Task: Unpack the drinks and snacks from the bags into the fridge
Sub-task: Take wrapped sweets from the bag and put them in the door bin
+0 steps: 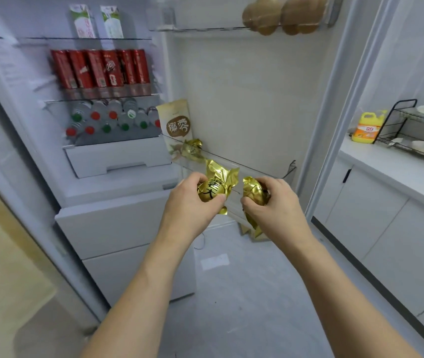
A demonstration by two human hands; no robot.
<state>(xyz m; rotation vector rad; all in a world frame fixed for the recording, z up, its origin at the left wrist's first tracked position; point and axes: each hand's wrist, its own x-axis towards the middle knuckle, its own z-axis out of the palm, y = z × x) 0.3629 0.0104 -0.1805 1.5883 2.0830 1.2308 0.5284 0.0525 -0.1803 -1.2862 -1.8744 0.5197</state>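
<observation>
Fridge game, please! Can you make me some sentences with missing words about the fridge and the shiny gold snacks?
1. Each hand, left hand and right hand, grips one snack packet wrapped in ____ foil.
2. The cans on the fridge shelf are ____.
3. The two milk cartons stand on the shelf ____ the cans.
4. The beige snack bag sits in the fridge ____ shelf.

Missing words: gold; red; above; door

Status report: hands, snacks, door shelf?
Left hand grips gold snack. Right hand grips another. Door shelf ahead, nothing blocking.
</observation>
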